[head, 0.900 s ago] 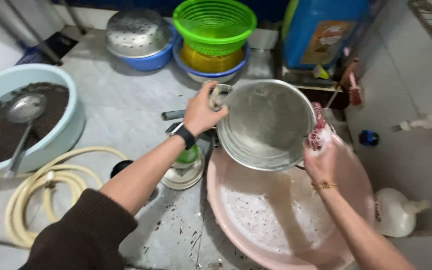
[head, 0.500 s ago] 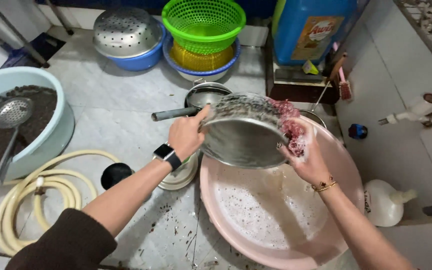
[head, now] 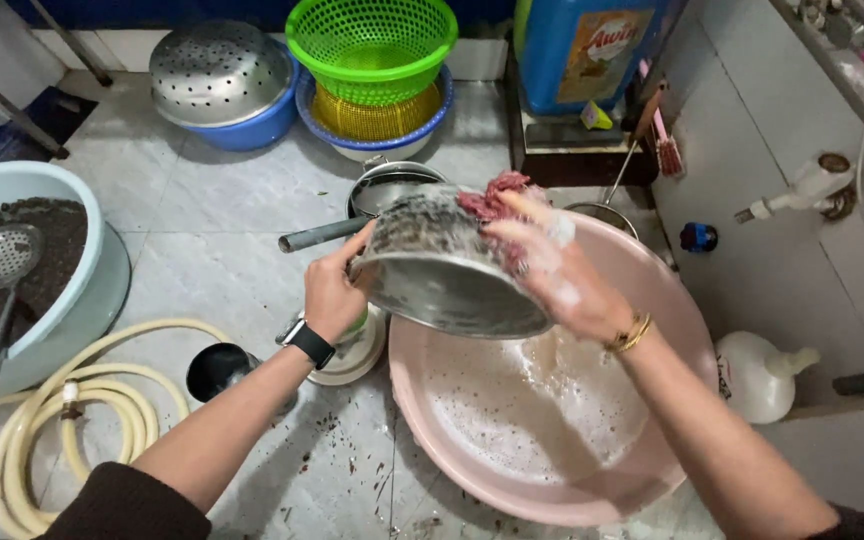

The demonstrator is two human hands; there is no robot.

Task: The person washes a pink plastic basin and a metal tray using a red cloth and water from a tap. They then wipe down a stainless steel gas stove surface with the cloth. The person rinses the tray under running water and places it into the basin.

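Steel bowl point(head: 442, 265) is held tilted, base turned up, above the pink basin point(head: 552, 480) of soapy water on the tiled floor. Left hand point(head: 334, 290) clamps the bowl's rim, thumb above and fingers curled below. Right hand point(head: 542, 260), coated in suds, presses a reddish scrubber point(head: 492, 195) against the upturned base, fingers loosely spread over it. Step in hand, as judged: scrubbing the outer surface. Next move likely calls for rotating the bowl within the left grip so unscrubbed metal faces the scrubber, keeping it over the basin so runoff falls inside. A pan with a handle point(head: 332, 232) sits just behind the bowl.
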